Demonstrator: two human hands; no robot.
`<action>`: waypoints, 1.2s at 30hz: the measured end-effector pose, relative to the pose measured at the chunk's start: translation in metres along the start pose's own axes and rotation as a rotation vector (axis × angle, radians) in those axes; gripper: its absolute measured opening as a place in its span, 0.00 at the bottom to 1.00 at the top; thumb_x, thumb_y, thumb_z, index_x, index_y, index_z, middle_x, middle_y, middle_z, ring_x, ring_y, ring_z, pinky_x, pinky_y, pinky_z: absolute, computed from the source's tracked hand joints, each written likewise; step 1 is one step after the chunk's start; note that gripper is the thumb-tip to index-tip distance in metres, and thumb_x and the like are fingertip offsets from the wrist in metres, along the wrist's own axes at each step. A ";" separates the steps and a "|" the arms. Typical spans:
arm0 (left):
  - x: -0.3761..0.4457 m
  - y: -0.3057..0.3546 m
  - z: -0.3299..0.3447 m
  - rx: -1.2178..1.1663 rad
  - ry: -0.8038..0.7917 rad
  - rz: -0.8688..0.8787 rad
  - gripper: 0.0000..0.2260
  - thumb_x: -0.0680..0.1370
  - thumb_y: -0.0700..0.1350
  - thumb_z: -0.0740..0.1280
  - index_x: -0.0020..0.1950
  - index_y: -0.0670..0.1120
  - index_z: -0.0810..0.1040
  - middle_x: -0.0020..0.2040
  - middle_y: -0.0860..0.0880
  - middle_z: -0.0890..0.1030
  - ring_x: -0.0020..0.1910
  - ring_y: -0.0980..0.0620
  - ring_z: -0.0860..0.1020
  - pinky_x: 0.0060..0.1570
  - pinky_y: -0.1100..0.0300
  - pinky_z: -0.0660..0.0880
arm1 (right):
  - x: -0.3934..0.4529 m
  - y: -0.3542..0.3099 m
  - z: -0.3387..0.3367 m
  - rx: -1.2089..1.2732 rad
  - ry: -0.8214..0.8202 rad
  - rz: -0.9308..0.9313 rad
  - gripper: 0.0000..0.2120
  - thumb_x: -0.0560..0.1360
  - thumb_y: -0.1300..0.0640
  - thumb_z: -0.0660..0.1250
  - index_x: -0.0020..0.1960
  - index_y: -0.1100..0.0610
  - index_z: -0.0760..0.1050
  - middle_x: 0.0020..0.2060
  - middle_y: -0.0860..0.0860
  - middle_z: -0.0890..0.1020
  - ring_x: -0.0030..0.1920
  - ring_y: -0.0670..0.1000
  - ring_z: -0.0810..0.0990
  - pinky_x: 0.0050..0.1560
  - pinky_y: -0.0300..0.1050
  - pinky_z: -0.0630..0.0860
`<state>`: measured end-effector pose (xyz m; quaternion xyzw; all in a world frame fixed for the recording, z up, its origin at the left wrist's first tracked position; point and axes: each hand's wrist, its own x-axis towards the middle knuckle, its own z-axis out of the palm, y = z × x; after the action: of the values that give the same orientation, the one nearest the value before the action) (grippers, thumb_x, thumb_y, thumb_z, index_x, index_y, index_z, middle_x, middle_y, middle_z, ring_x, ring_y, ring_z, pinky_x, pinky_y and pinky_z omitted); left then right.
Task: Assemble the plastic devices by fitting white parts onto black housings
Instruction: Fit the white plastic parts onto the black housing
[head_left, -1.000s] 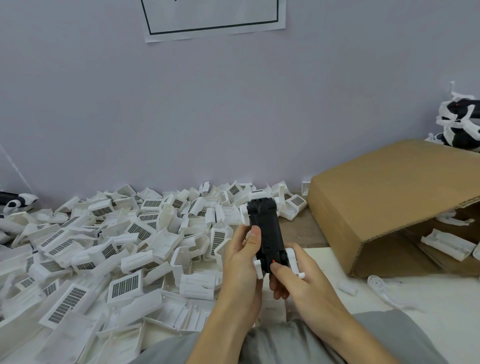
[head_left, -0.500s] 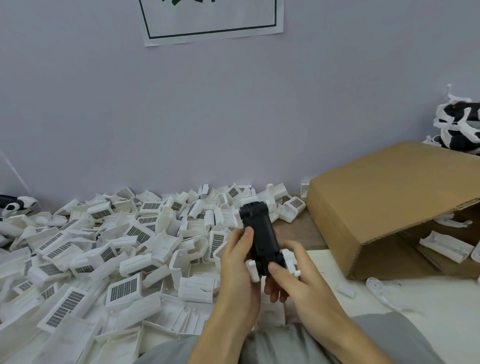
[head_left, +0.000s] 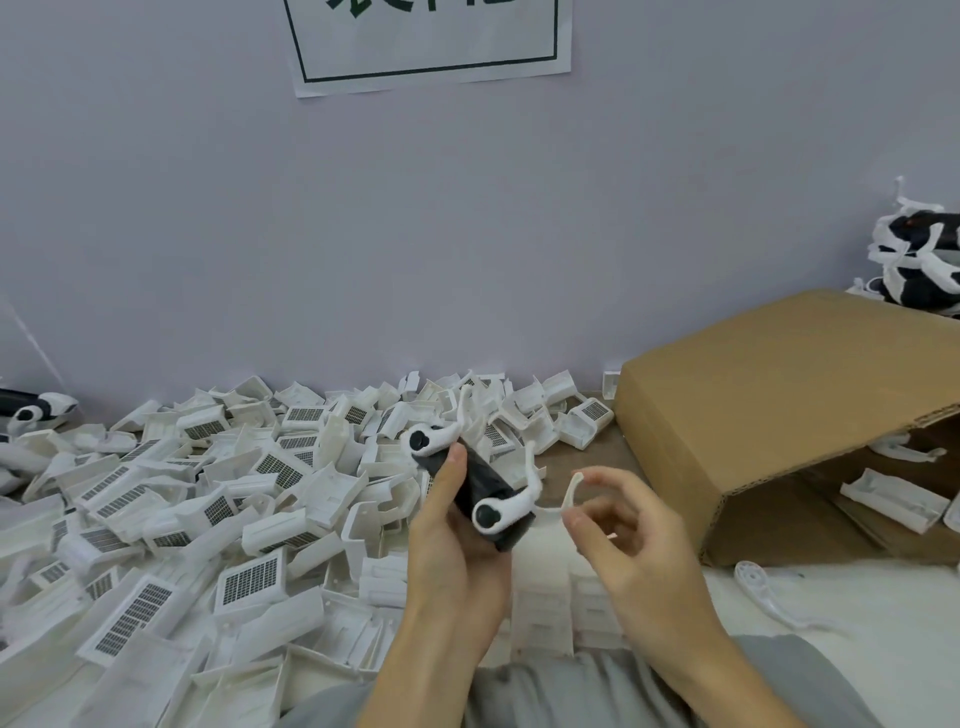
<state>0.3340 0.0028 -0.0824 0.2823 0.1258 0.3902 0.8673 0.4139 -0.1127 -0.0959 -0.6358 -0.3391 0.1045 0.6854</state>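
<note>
My left hand (head_left: 452, 540) grips a black housing (head_left: 480, 483), tilted with its side toward me. Two white curved arm parts are fitted on that side, one at the far end (head_left: 434, 441) and one at the near end (head_left: 506, 506). My right hand (head_left: 618, 535) is just right of the housing and apart from it, fingers curled, pinching a thin white curved part (head_left: 571, 491) between thumb and fingers.
A big heap of loose white grille parts (head_left: 208, 493) covers the table at left and centre. A cardboard box (head_left: 779, 415) lies on its side at right with white parts inside. Finished black-and-white devices (head_left: 919, 260) pile behind it. A loose white arm (head_left: 769, 597) lies at front right.
The housing has been turned from upright to its side, showing the two white arms. My right hand has let go of it and moved right, now pinching a thin white part.
</note>
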 end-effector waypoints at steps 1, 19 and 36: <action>0.000 0.001 0.001 -0.020 0.007 0.006 0.12 0.76 0.45 0.68 0.34 0.50 0.84 0.31 0.51 0.81 0.26 0.52 0.79 0.23 0.62 0.73 | 0.001 -0.001 -0.001 -0.041 0.014 -0.005 0.07 0.75 0.59 0.74 0.51 0.50 0.81 0.36 0.54 0.82 0.37 0.48 0.78 0.41 0.42 0.74; 0.001 0.000 0.003 0.288 0.059 -0.006 0.11 0.63 0.53 0.78 0.35 0.47 0.82 0.33 0.47 0.78 0.28 0.54 0.74 0.28 0.63 0.72 | 0.001 0.004 -0.044 -0.845 -0.292 0.122 0.07 0.73 0.49 0.73 0.46 0.39 0.77 0.40 0.46 0.81 0.38 0.41 0.78 0.39 0.30 0.71; -0.001 -0.006 0.004 0.397 0.092 0.048 0.26 0.62 0.51 0.76 0.56 0.40 0.80 0.45 0.43 0.85 0.40 0.48 0.84 0.36 0.54 0.79 | 0.005 0.006 -0.041 -0.554 0.064 0.130 0.09 0.74 0.60 0.69 0.41 0.47 0.77 0.35 0.44 0.83 0.35 0.46 0.81 0.39 0.41 0.76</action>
<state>0.3384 -0.0031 -0.0831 0.4324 0.2328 0.3910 0.7784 0.4437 -0.1416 -0.0980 -0.8224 -0.2915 0.0316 0.4875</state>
